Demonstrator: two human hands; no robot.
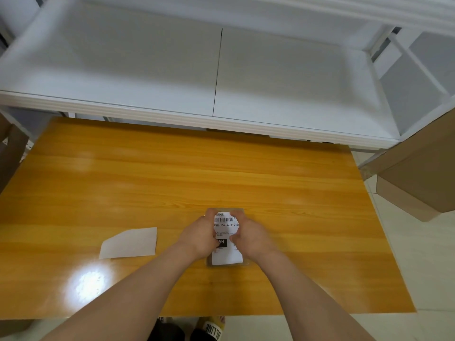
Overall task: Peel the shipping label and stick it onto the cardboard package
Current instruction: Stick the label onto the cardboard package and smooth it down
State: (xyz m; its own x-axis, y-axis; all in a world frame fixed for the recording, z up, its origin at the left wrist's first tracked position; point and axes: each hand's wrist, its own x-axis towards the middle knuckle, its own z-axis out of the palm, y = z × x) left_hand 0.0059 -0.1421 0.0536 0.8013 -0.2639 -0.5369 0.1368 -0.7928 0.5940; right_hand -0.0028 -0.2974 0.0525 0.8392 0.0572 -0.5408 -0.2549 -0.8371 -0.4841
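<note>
A small cardboard package (pixel 227 263) lies flat on the wooden table (pixel 172 183), mostly covered by a white shipping label (pixel 226 253) with a barcode and black print. My left hand (pixel 200 236) rests on the label's left side, fingers curled over the package's far left corner. My right hand (pixel 251 236) lies on the label's right side, fingers and thumb pressing down on it. Both hands hide the package's side edges. The label's lower edge sits just inside the package's near edge.
A white backing sheet (pixel 130 243) lies on the table to the left of my hands. A white shelf unit (pixel 216 77) stands behind the table. A large cardboard box (pixel 418 178) sits off the table's right edge, another (pixel 9 151) at the far left.
</note>
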